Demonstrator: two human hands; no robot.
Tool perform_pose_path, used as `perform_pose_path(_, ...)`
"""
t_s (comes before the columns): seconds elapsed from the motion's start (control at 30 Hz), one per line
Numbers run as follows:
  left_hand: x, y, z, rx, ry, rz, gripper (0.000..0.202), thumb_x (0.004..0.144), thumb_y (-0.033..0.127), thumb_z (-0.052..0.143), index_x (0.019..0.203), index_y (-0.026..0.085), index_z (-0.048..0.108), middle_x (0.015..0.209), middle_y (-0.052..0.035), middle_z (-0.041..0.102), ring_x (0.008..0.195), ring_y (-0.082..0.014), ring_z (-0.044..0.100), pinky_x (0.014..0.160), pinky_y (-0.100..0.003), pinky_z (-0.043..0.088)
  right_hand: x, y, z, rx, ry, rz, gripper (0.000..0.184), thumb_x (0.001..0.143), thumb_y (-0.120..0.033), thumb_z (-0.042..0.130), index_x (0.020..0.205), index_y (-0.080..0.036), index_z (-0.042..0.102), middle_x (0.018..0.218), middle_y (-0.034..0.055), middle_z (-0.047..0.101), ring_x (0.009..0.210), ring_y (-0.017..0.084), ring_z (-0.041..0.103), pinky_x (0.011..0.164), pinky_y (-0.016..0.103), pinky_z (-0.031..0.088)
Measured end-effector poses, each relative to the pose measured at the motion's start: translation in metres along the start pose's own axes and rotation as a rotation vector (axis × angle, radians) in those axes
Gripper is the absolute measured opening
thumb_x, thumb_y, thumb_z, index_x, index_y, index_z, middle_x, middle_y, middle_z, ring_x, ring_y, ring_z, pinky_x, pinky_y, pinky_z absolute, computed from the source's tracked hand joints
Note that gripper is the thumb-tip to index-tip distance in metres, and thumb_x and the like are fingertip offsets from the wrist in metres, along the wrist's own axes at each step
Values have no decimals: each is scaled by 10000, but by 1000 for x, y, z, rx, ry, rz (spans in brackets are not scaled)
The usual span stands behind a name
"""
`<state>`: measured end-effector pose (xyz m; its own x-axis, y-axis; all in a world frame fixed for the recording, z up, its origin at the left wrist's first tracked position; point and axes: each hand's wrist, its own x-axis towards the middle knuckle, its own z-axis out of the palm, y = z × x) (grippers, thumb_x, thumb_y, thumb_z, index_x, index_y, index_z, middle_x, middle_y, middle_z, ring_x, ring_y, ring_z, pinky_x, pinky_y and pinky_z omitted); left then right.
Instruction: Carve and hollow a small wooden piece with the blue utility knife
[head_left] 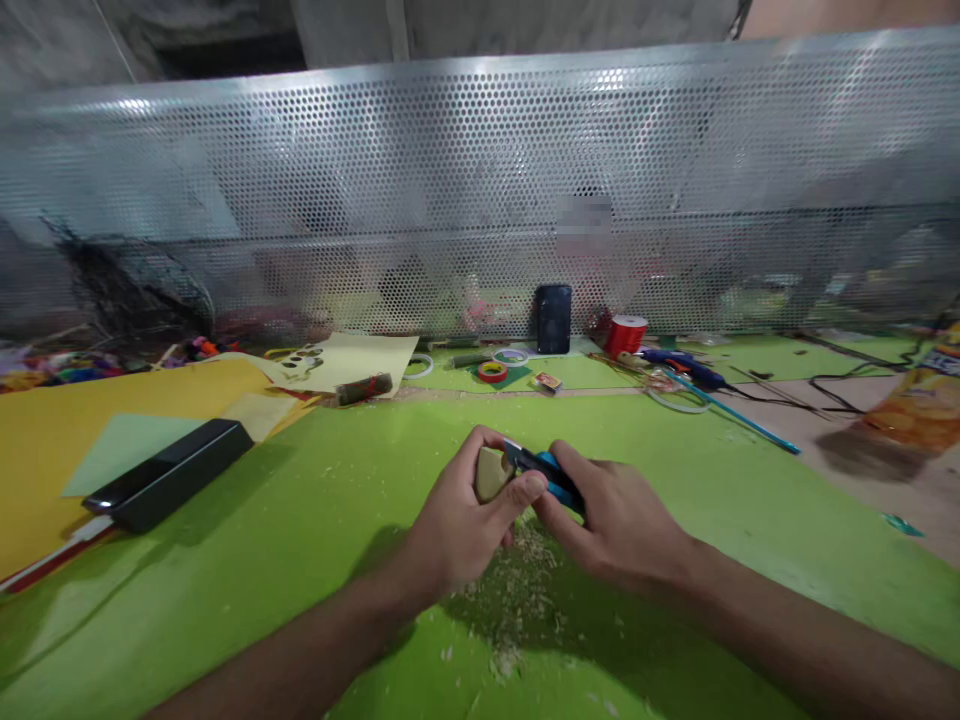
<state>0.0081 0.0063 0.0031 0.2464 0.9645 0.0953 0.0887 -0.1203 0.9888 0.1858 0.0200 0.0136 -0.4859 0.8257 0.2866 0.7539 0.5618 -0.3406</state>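
Observation:
My left hand [465, 520] is closed around a small pale wooden piece [491, 472], with the thumb pressed near a blade. My right hand [607, 515] grips a black and blue utility knife [541, 470] whose tip rests against the wooden piece. Both hands hover just above the green mat [315, 520] at its centre. A pile of light wood shavings [517, 590] lies on the mat right under the hands.
A black flat case [169, 472] lies left on yellow paper [52, 430]. At the back stand a black phone [553, 318], a red ribbon spool [626, 334], tape rolls [493, 371], a blue glue gun [686, 366] and a perforated metal screen [480, 190]. An orange packet [919, 400] lies far right.

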Motion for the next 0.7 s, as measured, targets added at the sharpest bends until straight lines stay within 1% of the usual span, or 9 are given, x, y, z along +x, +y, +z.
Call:
perform_pose_path(0.1,1,-1,0,-10,25,17,370,867,493,622,1028,228,419,616,94,474,455,-45,458,413,-125,379,1,1,0,42,6,39,309,927,-508,367,790,-231,377,557,-28,523,433,120,413,464,248,217)
perform_pose_path(0.2,4,-2,-1,-65,8,31,404,841,480,660,1045,228,418,637,88,483,475,-51,469,423,-134,403,2,4,1,38,18,31,310,916,-511,388,784,-232,376,559,-31,517,442,118,406,468,251,210)
perform_pose_path(0.33,5,-6,-2,-117,30,35,522,777,460,737,1109,253,391,716,68,528,540,-84,512,444,-181,481,2,5,0,54,2,9,306,915,-507,398,784,-232,379,561,-38,503,446,112,397,465,250,199)
perform_pose_path(0.43,6,-9,-4,-130,14,41,534,757,441,761,1105,247,405,757,54,542,579,-97,535,488,-217,518,2,6,0,31,-24,-21,277,909,-485,404,798,-232,384,567,-43,493,447,109,385,465,250,193)
perform_pose_path(0.5,7,-10,-6,-100,-4,42,523,747,440,769,1099,228,445,772,39,566,592,-99,540,520,-220,506,2,6,0,3,-35,-40,256,901,-469,410,811,-230,395,575,-42,497,450,108,382,469,251,194)
perform_pose_path(0.6,7,-10,-9,22,-1,39,526,743,472,763,1124,210,512,797,11,605,637,-115,547,552,-216,458,3,7,-2,-46,-40,-67,242,887,-461,419,837,-225,427,600,-31,530,466,113,401,483,248,206)
perform_pose_path(0.7,4,-6,-10,155,-8,25,528,785,530,698,1177,216,536,857,-21,639,689,-146,567,569,-233,436,6,8,-6,-119,-40,-80,241,863,-461,430,829,-222,446,609,-19,552,476,119,406,498,250,209)
